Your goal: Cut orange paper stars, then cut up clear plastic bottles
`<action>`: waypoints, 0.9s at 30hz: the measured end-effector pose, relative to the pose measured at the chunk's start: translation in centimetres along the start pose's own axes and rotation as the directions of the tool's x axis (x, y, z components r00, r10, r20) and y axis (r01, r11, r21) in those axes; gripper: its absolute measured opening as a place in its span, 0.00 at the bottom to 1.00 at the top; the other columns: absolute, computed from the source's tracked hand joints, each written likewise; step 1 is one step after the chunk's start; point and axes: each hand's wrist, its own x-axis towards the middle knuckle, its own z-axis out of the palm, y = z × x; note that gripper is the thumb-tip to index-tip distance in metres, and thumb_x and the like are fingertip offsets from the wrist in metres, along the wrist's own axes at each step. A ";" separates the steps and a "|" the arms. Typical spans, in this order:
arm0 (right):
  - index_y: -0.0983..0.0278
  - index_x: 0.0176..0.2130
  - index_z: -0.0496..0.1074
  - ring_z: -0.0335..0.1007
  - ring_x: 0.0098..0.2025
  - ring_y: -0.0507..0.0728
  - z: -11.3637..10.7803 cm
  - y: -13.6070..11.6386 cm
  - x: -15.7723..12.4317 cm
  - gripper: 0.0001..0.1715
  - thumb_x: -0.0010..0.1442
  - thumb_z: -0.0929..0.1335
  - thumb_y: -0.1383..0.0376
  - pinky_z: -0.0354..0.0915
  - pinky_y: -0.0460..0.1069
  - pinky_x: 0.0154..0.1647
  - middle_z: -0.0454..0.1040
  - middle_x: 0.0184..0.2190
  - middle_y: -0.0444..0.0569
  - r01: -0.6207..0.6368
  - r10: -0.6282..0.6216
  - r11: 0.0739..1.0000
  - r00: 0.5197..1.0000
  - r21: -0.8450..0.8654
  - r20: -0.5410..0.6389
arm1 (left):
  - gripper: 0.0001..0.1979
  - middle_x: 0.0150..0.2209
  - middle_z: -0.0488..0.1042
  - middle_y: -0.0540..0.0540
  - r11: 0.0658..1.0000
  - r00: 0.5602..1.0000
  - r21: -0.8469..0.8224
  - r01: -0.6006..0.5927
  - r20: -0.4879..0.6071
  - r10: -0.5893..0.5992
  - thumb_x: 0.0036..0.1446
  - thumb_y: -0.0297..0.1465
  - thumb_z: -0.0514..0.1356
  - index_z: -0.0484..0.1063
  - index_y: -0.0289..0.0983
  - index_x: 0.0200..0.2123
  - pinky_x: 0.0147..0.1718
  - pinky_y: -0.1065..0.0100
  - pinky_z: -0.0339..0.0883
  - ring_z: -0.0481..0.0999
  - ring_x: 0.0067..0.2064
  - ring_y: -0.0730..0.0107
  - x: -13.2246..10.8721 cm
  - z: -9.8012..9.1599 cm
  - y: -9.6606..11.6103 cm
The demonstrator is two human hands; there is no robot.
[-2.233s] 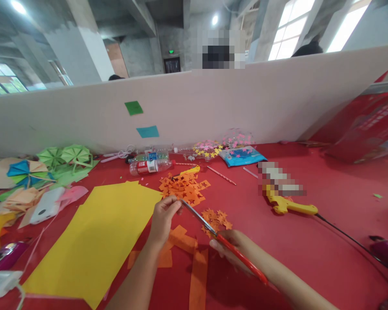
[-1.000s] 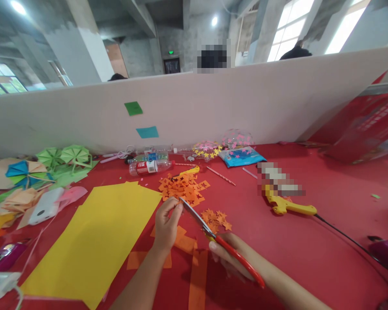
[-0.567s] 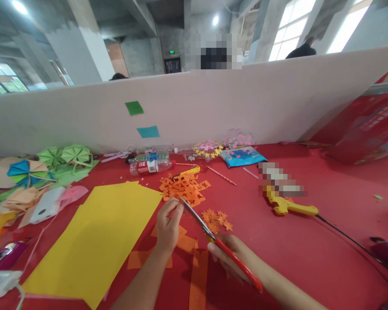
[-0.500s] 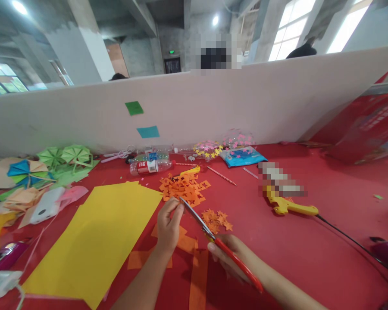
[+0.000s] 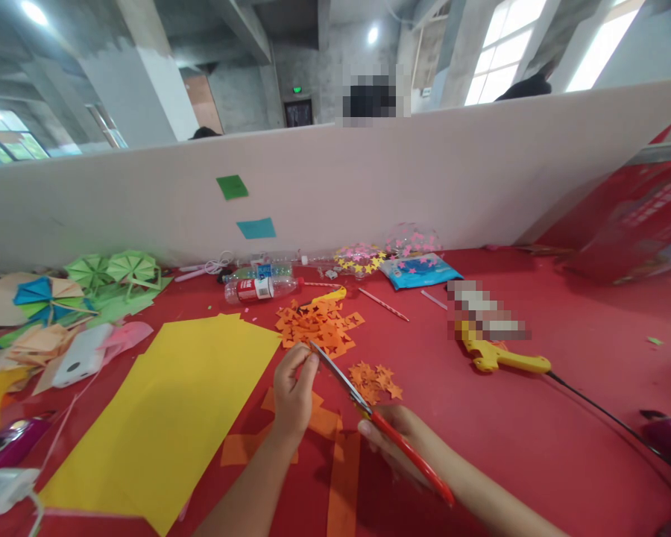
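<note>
My right hand grips a pair of red-handled scissors, its metal blades pointing up and left. The blades look closed, with their tips at my left fingertips. Thumb and fingers of my left hand are pinched together, and what they hold is hidden. Just beyond them lies a heap of orange paper scraps with star-shaped holes. A small pile of cut orange stars rests beside the blades. Orange paper strips lie under and between my forearms.
Yellow paper sheets spread left of my hands. A yellow glue gun with a cord lies right. Plastic bottles, a blue packet and a striped straw lie toward the white partition. Folded paper pieces crowd the far left.
Almost nothing differs. My left hand has shifted very slightly to the right; the scissors stay at its fingertips.
</note>
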 end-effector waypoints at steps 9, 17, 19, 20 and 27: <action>0.61 0.20 0.57 0.53 0.13 0.47 -0.1 -0.6 0.0 0.30 0.50 0.67 0.41 0.49 0.42 0.12 0.54 0.13 0.36 -0.054 0.054 0.998 0.998 0.020 -0.010 | 0.15 0.24 0.56 0.52 1.000 1.000 0.004 -0.004 -0.007 0.004 0.60 0.32 0.51 0.56 0.38 0.21 0.29 0.70 0.53 0.57 0.28 0.72 0.1 0.0 0.0; 0.61 0.20 0.57 0.50 0.11 0.45 -0.4 -1.5 -0.1 0.31 0.47 0.67 0.39 0.47 0.41 0.10 0.53 0.10 0.34 -0.103 0.109 0.990 0.992 0.095 -0.057 | 0.14 0.23 0.58 0.53 0.999 0.999 0.036 0.028 -0.029 -0.027 0.58 0.32 0.52 0.59 0.38 0.20 0.30 0.70 0.55 0.60 0.27 0.72 0.2 -0.1 0.3; 0.61 0.20 0.58 0.47 0.09 0.45 -0.7 -1.8 -0.1 0.31 0.48 0.66 0.39 0.46 0.42 0.10 0.53 0.08 0.34 -0.093 0.112 0.985 0.985 0.145 -0.128 | 0.14 0.23 0.59 0.52 0.997 0.998 0.056 0.057 -0.001 -0.057 0.58 0.32 0.52 0.60 0.38 0.20 0.31 0.70 0.56 0.62 0.28 0.72 0.3 0.0 0.4; 0.61 0.21 0.58 0.47 0.08 0.45 -0.9 -1.9 -0.1 0.30 0.49 0.65 0.39 0.47 0.42 0.10 0.52 0.07 0.33 -0.088 0.114 0.984 0.980 0.155 -0.164 | 0.13 0.23 0.60 0.52 0.994 0.996 0.072 0.079 0.029 -0.081 0.57 0.31 0.52 0.60 0.38 0.20 0.31 0.70 0.56 0.62 0.29 0.71 0.4 0.0 0.4; 0.60 0.19 0.55 0.46 0.07 0.45 -2.1 -2.1 0.2 0.30 0.49 0.65 0.40 0.54 0.44 0.13 0.51 0.06 0.32 -0.043 0.100 0.979 0.951 0.197 -0.292 | 0.07 0.30 0.69 0.48 0.919 0.895 0.391 -0.051 0.426 -0.131 0.52 0.26 0.53 0.70 0.38 0.27 0.36 0.67 0.59 0.68 0.34 0.67 0.3 0.8 -0.1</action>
